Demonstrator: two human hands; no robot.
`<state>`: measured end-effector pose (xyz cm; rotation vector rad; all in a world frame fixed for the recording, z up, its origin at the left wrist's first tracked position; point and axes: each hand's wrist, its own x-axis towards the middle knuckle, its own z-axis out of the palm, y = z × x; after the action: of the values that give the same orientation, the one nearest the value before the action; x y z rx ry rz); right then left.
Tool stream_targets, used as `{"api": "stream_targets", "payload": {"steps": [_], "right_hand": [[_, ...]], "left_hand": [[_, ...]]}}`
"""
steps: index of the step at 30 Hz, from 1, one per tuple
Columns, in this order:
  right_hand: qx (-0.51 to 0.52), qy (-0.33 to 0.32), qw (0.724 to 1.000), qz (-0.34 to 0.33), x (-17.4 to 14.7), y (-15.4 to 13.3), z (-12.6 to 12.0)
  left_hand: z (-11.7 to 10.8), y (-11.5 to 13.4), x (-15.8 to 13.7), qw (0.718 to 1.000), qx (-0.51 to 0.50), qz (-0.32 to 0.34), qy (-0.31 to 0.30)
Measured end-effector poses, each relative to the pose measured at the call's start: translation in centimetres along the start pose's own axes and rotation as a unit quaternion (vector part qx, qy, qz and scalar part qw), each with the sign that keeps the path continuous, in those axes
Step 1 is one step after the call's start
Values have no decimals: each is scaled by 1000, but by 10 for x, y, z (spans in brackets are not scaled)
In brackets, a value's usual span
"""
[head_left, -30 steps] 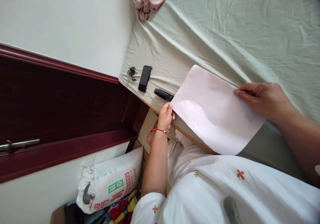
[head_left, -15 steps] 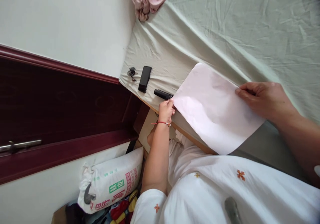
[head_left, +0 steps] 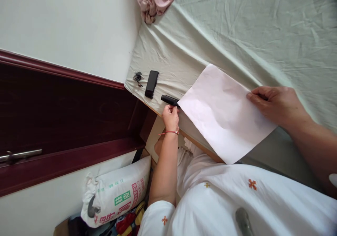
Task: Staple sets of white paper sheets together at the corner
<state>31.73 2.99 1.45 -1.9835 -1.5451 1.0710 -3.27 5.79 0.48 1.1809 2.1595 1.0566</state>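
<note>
A sheet of white paper (head_left: 223, 113) lies tilted over the bed's near edge, its lower corner hanging by my white shirt. My right hand (head_left: 276, 104) pinches the paper's right edge between thumb and fingers. My left hand (head_left: 170, 117) is just off the paper's left corner, thumb and fingers drawn together; whether anything small is between them is hidden. Right above those fingertips lies a slim black object (head_left: 169, 99), pen-like in shape, with its right end at the paper's corner. I cannot tell whether the left fingers touch it.
A black rectangular case (head_left: 151, 84) and a bunch of keys (head_left: 137, 76) lie on the pale green sheet (head_left: 237, 25) near the corner. Pink cloth (head_left: 155, 1) is bunched by the wall. A dark red door (head_left: 60, 109) and a printed white sack (head_left: 118, 190) are at left.
My left hand has let go of the paper's left corner and moved slightly left and down. The paper's corner has shifted a little left. My right hand keeps its pinch.
</note>
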Motion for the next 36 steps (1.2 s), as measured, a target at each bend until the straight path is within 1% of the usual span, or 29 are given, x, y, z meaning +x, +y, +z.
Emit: {"api": "stream_targets", "payload": {"steps": [2, 3, 4, 7, 9, 13, 16, 26, 36], "right_hand": [[-3, -3, 1000, 3, 0, -1, -1], [-6, -6, 1000, 5, 0, -1, -1], [-9, -9, 1000, 6, -1, -1, -1], [-12, -19, 1000, 9, -1, -1, -1], [-11, -24, 1000, 10, -1, -1, -1], [-4, -24, 1000, -1, -1, 1, 1], [-1, -22, 1000, -6, 0, 2, 1], [2, -21, 1000, -14, -1, 2, 2], [-17, -42, 999, 5, -3, -3, 0]], "left_hand": [[-2, -3, 4, 996, 19, 54, 64], [-3, -4, 5, 993, 23, 76, 84], [-4, -4, 7, 991, 24, 98, 90], [-5, -3, 9, 986, 35, 154, 61], [-4, -3, 10, 983, 57, 174, 35], [-3, -5, 13, 983, 81, 166, -6], [-5, -8, 13, 983, 79, 164, -21], [-4, -7, -3, 982, 34, 178, -52], [-4, -8, -1, 984, 15, 165, -57]]}}
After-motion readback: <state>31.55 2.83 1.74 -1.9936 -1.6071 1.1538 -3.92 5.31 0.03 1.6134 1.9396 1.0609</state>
